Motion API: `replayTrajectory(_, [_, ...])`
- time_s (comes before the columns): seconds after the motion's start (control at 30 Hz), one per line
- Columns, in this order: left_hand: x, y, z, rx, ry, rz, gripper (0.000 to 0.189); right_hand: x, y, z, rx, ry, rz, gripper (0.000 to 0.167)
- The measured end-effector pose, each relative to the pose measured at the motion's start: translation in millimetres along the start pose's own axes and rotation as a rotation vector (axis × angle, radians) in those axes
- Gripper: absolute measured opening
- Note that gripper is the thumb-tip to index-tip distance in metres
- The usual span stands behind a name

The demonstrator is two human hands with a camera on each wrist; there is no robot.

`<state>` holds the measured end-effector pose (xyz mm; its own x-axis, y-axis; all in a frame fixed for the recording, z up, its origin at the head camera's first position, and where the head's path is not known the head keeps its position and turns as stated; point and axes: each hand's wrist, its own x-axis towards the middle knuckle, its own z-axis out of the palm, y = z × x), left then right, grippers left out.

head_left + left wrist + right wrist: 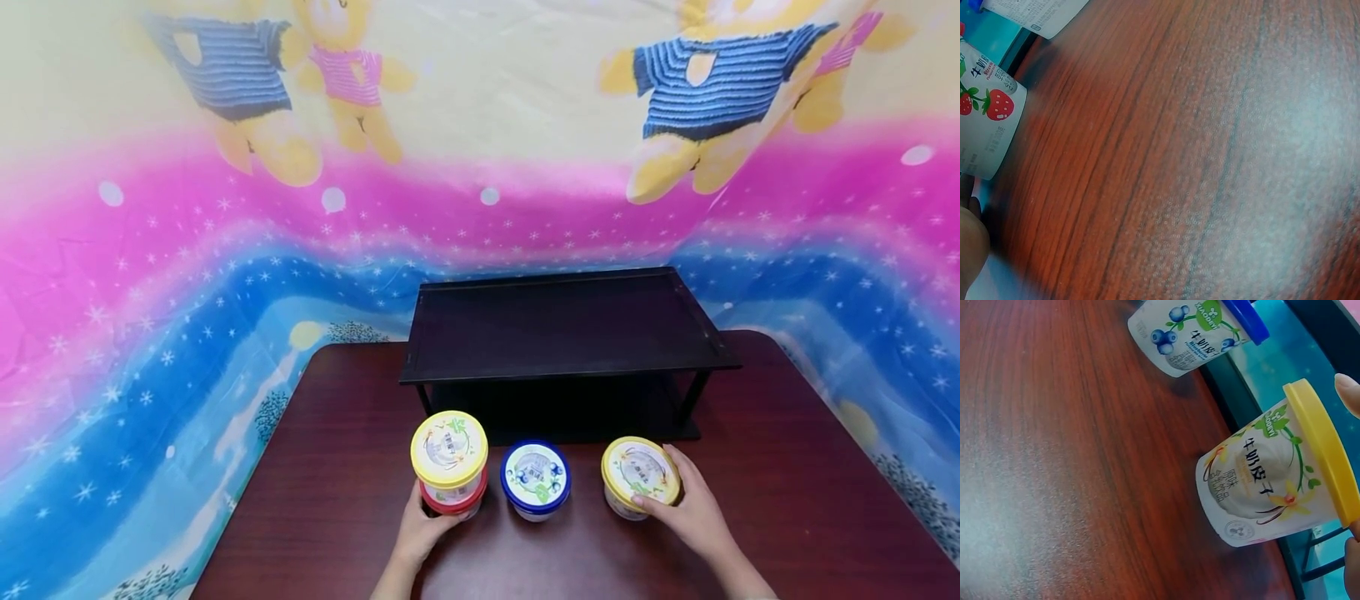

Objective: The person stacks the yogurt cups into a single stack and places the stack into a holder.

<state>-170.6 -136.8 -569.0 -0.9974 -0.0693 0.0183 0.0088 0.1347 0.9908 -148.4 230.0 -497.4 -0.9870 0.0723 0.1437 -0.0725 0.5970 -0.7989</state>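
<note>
On the left stands a stack of two yogurt cups: a yellow-lidded cup [448, 450] on top of a red-lidded cup [471, 502]. My left hand [422, 527] grips the lower cup, thumb at its front and fingers around its left side. Strawberries show on that lower cup's wall in the left wrist view. At the right, my right hand [693, 510] holds another yellow-lidded cup [637, 468] by its lid edge, thumb in front and fingers behind. This cup's vanilla-flower print faces the right wrist camera. Between the hands a blue-lidded blueberry cup [536, 477] stands upright, touched by neither.
Behind the cups a black two-level shelf [555, 329] stands at the back of the dark red-brown wooden table [322, 500]. A cartoon-bear curtain [487, 125] hangs around the table's back and sides.
</note>
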Motion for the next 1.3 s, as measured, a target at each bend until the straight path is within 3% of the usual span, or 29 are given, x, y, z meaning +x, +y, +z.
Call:
replayTrajectory(0.8, [-2.6,1.2,0.9,-0.031,-0.012,0.001,0.084,-3.2,18,9,0.036,0.017,-0.067,0.1])
replayTrajectory(1.3, [-3.0,2.3,1.3,-0.006,0.024,-0.033,0.086,-2.2,17,12,0.005,0.067,-0.021,0.097])
